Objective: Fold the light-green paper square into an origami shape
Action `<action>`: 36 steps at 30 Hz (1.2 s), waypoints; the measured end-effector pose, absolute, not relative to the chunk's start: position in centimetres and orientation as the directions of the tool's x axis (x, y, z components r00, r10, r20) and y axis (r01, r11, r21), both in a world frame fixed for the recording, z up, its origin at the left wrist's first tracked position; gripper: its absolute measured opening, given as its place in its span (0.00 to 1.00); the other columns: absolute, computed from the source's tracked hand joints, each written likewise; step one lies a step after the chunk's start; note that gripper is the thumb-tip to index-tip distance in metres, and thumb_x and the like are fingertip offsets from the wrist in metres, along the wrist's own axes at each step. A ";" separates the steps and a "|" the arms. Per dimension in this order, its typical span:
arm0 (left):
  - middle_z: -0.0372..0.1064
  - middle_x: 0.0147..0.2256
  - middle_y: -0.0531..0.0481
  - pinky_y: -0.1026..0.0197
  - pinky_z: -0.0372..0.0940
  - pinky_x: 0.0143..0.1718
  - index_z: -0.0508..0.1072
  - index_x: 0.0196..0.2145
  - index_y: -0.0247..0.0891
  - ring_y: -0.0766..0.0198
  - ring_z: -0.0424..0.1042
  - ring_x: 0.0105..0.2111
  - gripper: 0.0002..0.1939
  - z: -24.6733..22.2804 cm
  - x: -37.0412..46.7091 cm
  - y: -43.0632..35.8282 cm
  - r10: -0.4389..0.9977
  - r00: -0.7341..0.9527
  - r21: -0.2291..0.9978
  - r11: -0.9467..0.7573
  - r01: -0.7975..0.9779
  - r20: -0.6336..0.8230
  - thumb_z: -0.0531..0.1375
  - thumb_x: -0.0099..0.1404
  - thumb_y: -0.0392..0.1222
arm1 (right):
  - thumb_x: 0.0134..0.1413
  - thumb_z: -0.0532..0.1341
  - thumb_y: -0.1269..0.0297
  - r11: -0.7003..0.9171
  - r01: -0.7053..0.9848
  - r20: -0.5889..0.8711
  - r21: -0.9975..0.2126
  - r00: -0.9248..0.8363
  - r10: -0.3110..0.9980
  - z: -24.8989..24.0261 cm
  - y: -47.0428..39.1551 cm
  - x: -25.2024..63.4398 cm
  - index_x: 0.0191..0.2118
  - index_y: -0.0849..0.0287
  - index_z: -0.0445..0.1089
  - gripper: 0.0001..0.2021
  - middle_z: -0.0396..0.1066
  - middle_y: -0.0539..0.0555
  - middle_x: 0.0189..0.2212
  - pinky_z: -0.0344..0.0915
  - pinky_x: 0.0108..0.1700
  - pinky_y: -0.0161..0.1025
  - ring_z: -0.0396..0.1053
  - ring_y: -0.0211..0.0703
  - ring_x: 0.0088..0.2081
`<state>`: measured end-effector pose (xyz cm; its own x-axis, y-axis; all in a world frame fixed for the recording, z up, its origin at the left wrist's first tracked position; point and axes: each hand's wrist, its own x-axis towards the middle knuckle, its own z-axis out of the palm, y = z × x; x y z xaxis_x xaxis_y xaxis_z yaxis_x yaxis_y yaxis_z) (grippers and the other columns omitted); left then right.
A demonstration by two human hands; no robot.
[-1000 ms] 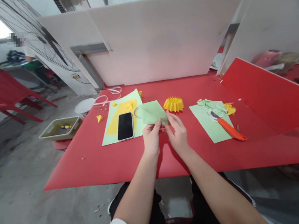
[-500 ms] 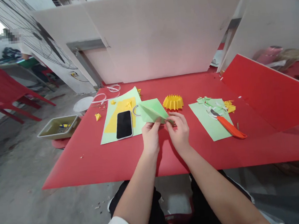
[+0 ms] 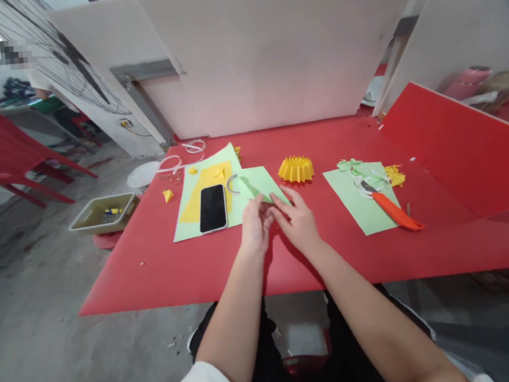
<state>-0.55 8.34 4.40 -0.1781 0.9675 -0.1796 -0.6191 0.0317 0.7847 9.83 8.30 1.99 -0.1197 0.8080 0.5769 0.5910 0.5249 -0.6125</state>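
A folded light-green sheet of paper (image 3: 262, 180) is held just above the red table (image 3: 190, 274). My left hand (image 3: 256, 220) is closed on its near left edge. My right hand (image 3: 296, 216) pinches the near right edge, its fingertips close to the left ones. Part of the fold is hidden behind my fingers. Just beyond my right hand stands a pleated yellow paper piece (image 3: 296, 169). Left of my hands, a phone (image 3: 213, 209) lies on yellow and green sheets, with a ring-shaped object (image 3: 231, 184) beside it.
On the right, an orange-handled folding saw (image 3: 394, 210) rests on a green sheet (image 3: 358, 205) with paper scraps. A red board (image 3: 460, 149) leans at the far right. A bin (image 3: 103, 215) stands left of the table, near a red chair (image 3: 5, 147). Another person sits at the back left.
The green paper has tipped and shows less of its folded underside. My right hand has shifted slightly, with its fingers straighter along the edge. The view has moved a little.
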 end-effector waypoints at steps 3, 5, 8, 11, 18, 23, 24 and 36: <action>0.73 0.34 0.51 0.67 0.64 0.33 0.71 0.37 0.37 0.69 0.72 0.30 0.15 4.4 -0.6 8.4 0.983 -0.156 0.806 -0.011 -0.592 -0.101 0.65 0.53 0.45 | 0.58 0.53 0.61 0.490 0.586 0.509 -0.645 -0.150 0.848 2.1 8.2 9.9 0.52 0.50 0.67 0.17 0.59 0.57 0.57 0.70 0.41 0.45 0.68 0.46 0.46; 0.73 0.37 0.51 0.67 0.64 0.34 0.71 0.38 0.39 0.68 0.72 0.33 0.17 4.3 -0.7 8.5 0.982 -0.174 0.821 -0.036 -0.569 -0.077 0.67 0.51 0.43 | 0.57 0.54 0.62 0.482 0.503 0.467 -0.718 -0.167 0.869 2.5 8.2 10.1 0.51 0.50 0.68 0.16 0.59 0.56 0.57 0.70 0.39 0.43 0.69 0.43 0.41; 0.74 0.33 0.51 0.66 0.64 0.33 0.71 0.34 0.37 0.68 0.72 0.31 0.15 4.1 -0.8 8.7 0.966 -0.235 0.845 -0.034 -0.533 -0.109 0.68 0.49 0.41 | 0.55 0.56 0.59 0.398 0.278 0.391 -0.874 -0.082 0.917 3.2 8.5 10.6 0.45 0.53 0.70 0.13 0.64 0.56 0.52 0.70 0.37 0.38 0.69 0.40 0.39; 0.74 0.33 0.50 0.64 0.64 0.36 0.72 0.34 0.36 0.66 0.73 0.32 0.14 3.9 -1.0 8.8 0.954 -0.292 0.868 -0.083 -0.489 -0.073 0.67 0.50 0.41 | 0.51 0.59 0.53 0.182 0.059 0.184 -0.981 0.017 0.983 3.9 9.0 11.4 0.42 0.55 0.66 0.15 0.70 0.54 0.40 0.68 0.31 0.35 0.69 0.38 0.33; 0.74 0.32 0.51 0.64 0.65 0.34 0.73 0.35 0.37 0.68 0.72 0.29 0.13 4.3 -0.6 8.4 0.965 -0.261 0.898 -0.111 -0.425 -0.003 0.66 0.51 0.41 | 0.44 0.64 0.51 -0.152 0.003 -0.147 -0.988 -0.271 0.951 4.6 8.7 11.9 0.28 0.59 0.70 0.15 0.70 0.50 0.23 0.59 0.20 0.30 0.64 0.32 0.21; 0.74 0.28 0.48 0.64 0.64 0.24 0.74 0.32 0.33 0.68 0.68 0.22 0.14 4.0 -0.5 8.2 0.993 -0.101 0.920 0.009 -0.392 -0.053 0.66 0.50 0.45 | 0.43 0.65 0.57 -0.123 -0.068 -0.104 -0.990 -0.240 0.965 4.3 8.6 11.3 0.23 0.60 0.68 0.12 0.70 0.50 0.20 0.64 0.27 0.33 0.65 0.33 0.21; 0.73 0.27 0.48 0.63 0.64 0.23 0.74 0.31 0.32 0.68 0.67 0.21 0.14 3.9 -0.5 8.2 0.995 -0.076 0.917 0.032 -0.397 -0.067 0.66 0.50 0.46 | 0.43 0.65 0.57 -0.121 -0.073 -0.100 -0.990 -0.236 0.967 4.2 8.7 11.2 0.22 0.60 0.68 0.12 0.70 0.50 0.20 0.64 0.28 0.33 0.65 0.33 0.21; 0.75 0.31 0.50 0.65 0.64 0.27 0.74 0.32 0.36 0.67 0.72 0.26 0.14 4.2 -0.8 8.6 0.969 -0.234 0.861 -0.049 -0.505 -0.082 0.67 0.49 0.45 | 0.42 0.66 0.57 -0.160 -0.033 -0.140 -0.987 -0.328 0.934 3.8 8.4 10.9 0.22 0.60 0.66 0.13 0.69 0.50 0.19 0.67 0.28 0.37 0.68 0.37 0.23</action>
